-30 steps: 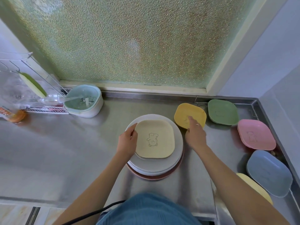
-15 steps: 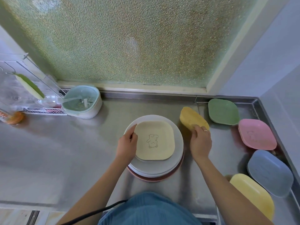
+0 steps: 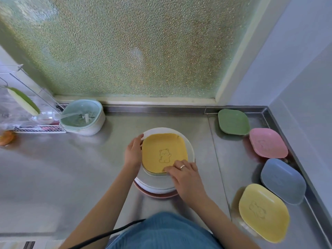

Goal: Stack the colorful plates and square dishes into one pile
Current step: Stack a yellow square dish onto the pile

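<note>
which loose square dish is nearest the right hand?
The pale yellow dish, frontmost of the four along the counter's right edge; blue, pink and green sit farther back.

Orange-yellow square dish moved onto the pile.

The orange-yellow dish, a second ago flat on the counter just right of the pile of round plates and then tilted up under the right hand, now lies on top of that pile, covering the cream dish; a thin edge under its near rim is probably that cream dish. The right hand has come across with it, fingers resting on the dish's near corner.
</note>
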Demonstrator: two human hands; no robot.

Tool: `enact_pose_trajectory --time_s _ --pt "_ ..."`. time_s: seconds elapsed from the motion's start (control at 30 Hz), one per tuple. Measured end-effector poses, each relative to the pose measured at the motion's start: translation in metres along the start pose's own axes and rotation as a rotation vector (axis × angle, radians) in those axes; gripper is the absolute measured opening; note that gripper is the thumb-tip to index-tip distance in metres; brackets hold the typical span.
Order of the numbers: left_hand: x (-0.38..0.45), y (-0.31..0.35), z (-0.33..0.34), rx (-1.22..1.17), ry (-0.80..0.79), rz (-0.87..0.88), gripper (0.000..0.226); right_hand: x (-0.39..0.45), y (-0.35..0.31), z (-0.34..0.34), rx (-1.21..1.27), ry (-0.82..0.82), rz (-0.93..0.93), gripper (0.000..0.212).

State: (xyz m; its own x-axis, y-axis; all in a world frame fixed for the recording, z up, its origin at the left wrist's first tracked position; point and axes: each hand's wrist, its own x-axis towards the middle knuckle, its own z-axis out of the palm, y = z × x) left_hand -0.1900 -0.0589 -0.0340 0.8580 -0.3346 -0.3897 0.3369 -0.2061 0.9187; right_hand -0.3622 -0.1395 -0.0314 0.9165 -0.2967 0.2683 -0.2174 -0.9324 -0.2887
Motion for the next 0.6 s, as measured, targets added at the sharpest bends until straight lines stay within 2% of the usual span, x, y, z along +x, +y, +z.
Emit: enact_pose_trajectory --time_s 0.03,0.1,0.23,0.3,0.4,0.53,0.6 --pt "-0.001 -0.001 0.002 0.034 0.002 0.021 0.031 0.000 0.001 -0.003 0.062 -0.037 0.015 0.016" --pt "-0.004 -0.003 0.004 0.061 0.001 0.077 0.027 0.004 0.005 -0.008 0.183 -0.110 0.089 0.034" --pt "-0.004 -0.007 0.001 0.140 -0.027 0.148 0.029 0.019 0.015 -0.004 0.230 -0.021 0.312 0.047" --pt "-0.003 -0.011 -0.001 0.217 -0.036 0.164 0.034 0.026 0.020 0.003 0.244 -0.128 0.403 0.054" --pt "-0.001 -0.016 -0.002 0.335 -0.025 0.191 0.037 0.028 0.022 0.012 0.275 -0.263 0.448 0.054" --pt "0.000 -0.016 -0.005 0.351 -0.039 0.185 0.038 0.028 0.027 0.014 0.348 -0.228 0.442 0.055" --pt "0.001 -0.019 -0.011 0.402 0.037 0.188 0.042 0.024 0.033 0.009 0.420 -0.173 0.458 0.052"
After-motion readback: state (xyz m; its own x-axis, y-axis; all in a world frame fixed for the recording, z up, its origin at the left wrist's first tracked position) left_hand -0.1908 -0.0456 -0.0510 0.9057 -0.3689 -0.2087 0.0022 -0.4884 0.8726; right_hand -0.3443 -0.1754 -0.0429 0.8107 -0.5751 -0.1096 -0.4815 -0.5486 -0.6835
